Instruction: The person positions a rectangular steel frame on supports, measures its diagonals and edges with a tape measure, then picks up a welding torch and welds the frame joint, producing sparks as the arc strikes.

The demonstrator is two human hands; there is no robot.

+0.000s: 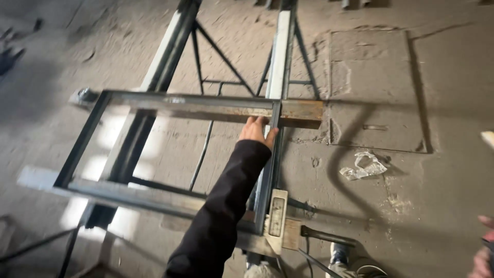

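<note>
Nearest our lens, our left sleeve rises dark from the bottom edge toward a rectangular steel frame laid flat across two long trestle rails above a dusty concrete floor. Our left hand meets the frame at its far right corner, where the rusty far bar crosses the right side bar; the fingers curl over that side bar, closed on it, though how firmly we cannot tell. From the hand, the far bar runs crosswise to our left, while the side bar it grips runs back toward us, alongside the sleeve, down to the near corner. There a pale measuring square lies against the joint beside a small wooden block, with a dark handle just right of it. Our right hand shows only as a sliver at the lower right edge, well apart from the frame, and whether it is open or closed we cannot tell. A crumpled clear wrapper lies on the floor to the right.
</note>
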